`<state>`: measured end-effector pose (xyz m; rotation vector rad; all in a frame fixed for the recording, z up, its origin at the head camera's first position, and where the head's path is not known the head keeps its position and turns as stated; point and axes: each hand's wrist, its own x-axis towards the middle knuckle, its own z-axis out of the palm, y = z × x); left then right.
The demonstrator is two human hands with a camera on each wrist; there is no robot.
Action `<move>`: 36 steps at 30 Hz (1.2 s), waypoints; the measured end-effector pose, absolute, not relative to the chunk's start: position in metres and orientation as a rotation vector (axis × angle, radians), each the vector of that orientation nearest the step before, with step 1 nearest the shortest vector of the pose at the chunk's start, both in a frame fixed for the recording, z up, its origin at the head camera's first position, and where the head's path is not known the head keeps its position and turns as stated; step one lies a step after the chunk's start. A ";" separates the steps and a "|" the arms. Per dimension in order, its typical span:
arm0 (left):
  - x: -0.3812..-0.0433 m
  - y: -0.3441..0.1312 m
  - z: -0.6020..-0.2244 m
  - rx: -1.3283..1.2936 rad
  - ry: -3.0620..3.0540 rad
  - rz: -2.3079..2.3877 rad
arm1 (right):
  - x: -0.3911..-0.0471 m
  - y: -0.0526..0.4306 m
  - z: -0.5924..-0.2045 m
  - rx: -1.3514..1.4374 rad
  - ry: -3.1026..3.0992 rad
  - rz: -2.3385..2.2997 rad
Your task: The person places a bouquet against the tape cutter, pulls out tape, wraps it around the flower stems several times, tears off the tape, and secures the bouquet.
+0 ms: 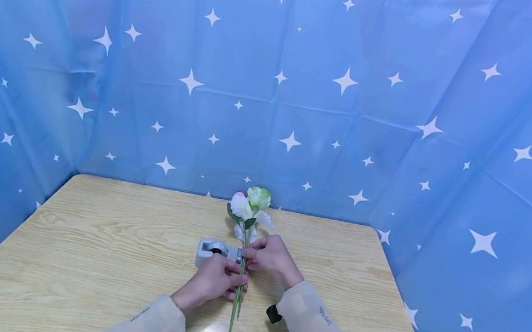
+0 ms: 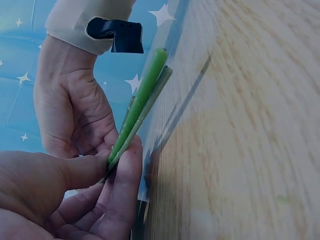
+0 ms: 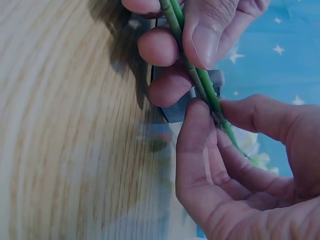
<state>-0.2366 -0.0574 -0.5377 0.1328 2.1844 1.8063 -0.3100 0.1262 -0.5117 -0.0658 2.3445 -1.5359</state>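
Note:
A small bunch of artificial flowers, with a pale green bloom (image 1: 258,197) and a white-pink bloom (image 1: 240,206), is held over the table with its heads toward the back. My left hand (image 1: 214,284) pinches the green stems (image 2: 137,107) between thumb and fingers, low on the bunch. Higher up, just below the blooms, my right hand (image 1: 274,258) pinches the same stems between thumb and forefinger. The cut ends point toward me, past the left hand. A pale grey tape dispenser (image 1: 204,252) stands just behind my left hand, partly hidden by the hands and stems.
The wood-grain table (image 1: 113,258) has its far edge against a blue curtain (image 1: 273,120) with white stars. Black wrist straps (image 1: 274,314) show at both sleeves. Light glares off the tabletop near its front.

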 end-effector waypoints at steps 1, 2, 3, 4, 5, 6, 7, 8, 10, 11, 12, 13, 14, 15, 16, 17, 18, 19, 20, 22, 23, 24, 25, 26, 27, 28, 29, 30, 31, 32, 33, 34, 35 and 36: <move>-0.236 -0.057 -0.538 0.132 2.182 1.808 | -0.310 0.126 -0.512 -0.064 2.339 -1.541; -0.236 -0.057 -0.538 0.135 2.186 1.808 | -0.310 0.127 -0.512 -0.063 2.331 -1.547; -0.236 -0.057 -0.538 0.135 2.187 1.807 | -0.311 0.127 -0.512 -0.061 2.323 -1.554; -0.236 -0.057 -0.538 0.135 2.187 1.807 | -0.311 0.127 -0.513 -0.061 2.315 -1.560; -0.236 -0.057 -0.539 0.133 2.185 1.808 | -0.311 0.127 -0.513 -0.061 2.306 -1.568; -0.236 -0.057 -0.538 0.131 2.184 1.808 | -0.312 0.127 -0.514 -0.061 2.301 -1.572; -0.236 -0.057 -0.539 0.131 2.183 1.809 | -0.312 0.127 -0.514 -0.062 2.297 -1.576; -0.236 -0.057 -0.539 0.130 2.183 1.809 | -0.312 0.127 -0.514 -0.066 2.294 -1.579; -0.236 -0.057 -0.539 0.128 2.180 1.810 | -0.312 0.127 -0.515 -0.072 2.300 -1.577; -0.236 -0.057 -0.539 0.129 2.181 1.811 | -0.312 0.127 -0.515 -0.071 2.303 -1.577; -0.236 -0.057 -0.539 0.132 2.183 1.810 | -0.312 0.127 -0.515 -0.071 2.308 -1.575; -0.236 -0.057 -0.539 0.135 2.186 1.808 | -0.312 0.126 -0.514 -0.069 2.309 -1.577; -0.236 -0.057 -0.539 0.136 2.187 1.807 | -0.312 0.126 -0.514 -0.067 2.312 -1.575; -0.236 -0.057 -0.539 0.138 2.187 1.807 | -0.311 0.126 -0.514 -0.061 2.314 -1.575; -0.236 -0.056 -0.539 0.141 2.187 1.805 | -0.311 0.126 -0.513 -0.055 2.309 -1.581; -0.236 -0.056 -0.539 0.142 2.187 1.804 | -0.311 0.125 -0.513 -0.047 2.303 -1.587; -0.236 -0.056 -0.539 0.143 2.189 1.800 | -0.311 0.125 -0.513 -0.043 2.298 -1.592; -0.236 -0.056 -0.539 0.142 2.190 1.796 | -0.311 0.125 -0.513 -0.036 2.292 -1.597; -0.236 -0.056 -0.539 0.143 2.193 1.791 | -0.310 0.125 -0.512 -0.030 2.288 -1.601; -0.236 -0.056 -0.540 0.140 2.198 1.780 | -0.310 0.125 -0.512 -0.018 2.279 -1.607; -0.236 -0.057 -0.539 0.138 2.200 1.776 | -0.310 0.125 -0.512 -0.015 2.279 -1.606; -0.236 -0.057 -0.539 0.137 2.201 1.772 | -0.309 0.125 -0.511 -0.011 2.278 -1.605; -0.236 -0.057 -0.540 0.135 2.201 1.770 | -0.309 0.125 -0.511 -0.007 2.278 -1.604; -0.236 -0.057 -0.540 0.137 2.200 1.770 | -0.309 0.125 -0.511 -0.005 2.276 -1.604; -0.237 -0.057 -0.540 0.141 2.199 1.772 | -0.309 0.125 -0.510 -0.002 2.272 -1.606; -0.237 -0.057 -0.540 0.141 2.196 1.773 | -0.309 0.125 -0.510 -0.001 2.270 -1.607; -0.237 -0.058 -0.540 0.141 2.192 1.776 | -0.308 0.125 -0.509 0.000 2.265 -1.612; -0.237 -0.058 -0.540 0.143 2.192 1.778 | -0.308 0.125 -0.509 0.004 2.256 -1.618; -0.237 -0.058 -0.540 0.146 2.193 1.779 | -0.308 0.125 -0.509 0.007 2.247 -1.623; -0.237 -0.058 -0.539 0.151 2.193 1.780 | -0.308 0.125 -0.509 0.011 2.236 -1.631; -0.237 -0.058 -0.539 0.152 2.193 1.781 | -0.308 0.125 -0.509 0.014 2.227 -1.636; -0.236 -0.058 -0.539 0.149 2.190 1.781 | -0.308 0.126 -0.509 0.019 2.216 -1.644; -0.236 -0.058 -0.539 0.153 2.192 1.781 | -0.308 0.126 -0.509 0.025 2.202 -1.654; -0.236 -0.058 -0.539 0.156 2.194 1.780 | -0.309 0.126 -0.510 0.032 2.188 -1.665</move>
